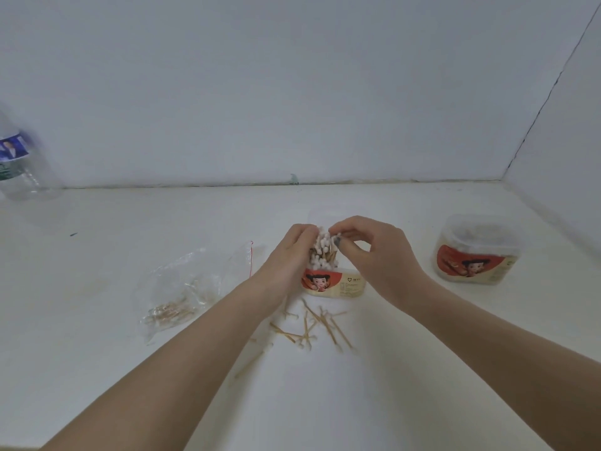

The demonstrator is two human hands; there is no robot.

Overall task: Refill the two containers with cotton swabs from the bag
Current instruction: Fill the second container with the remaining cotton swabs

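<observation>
My left hand (pixel 289 255) is wrapped around a bundle of cotton swabs (pixel 320 252) standing upright in the near container (pixel 335 283), while my right hand (pixel 374 252) pinches their white tips from above. Loose swabs (pixel 312 327) lie scattered on the white table (pixel 97 353) just in front. The plastic bag (pixel 185 288) lies to the left, a few swabs inside. The second container (pixel 478 252) sits well apart on the right.

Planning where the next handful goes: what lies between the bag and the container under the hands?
In the head view, only the left hand and its forearm cross between the bag and the container; the table there looks bare otherwise.
</observation>
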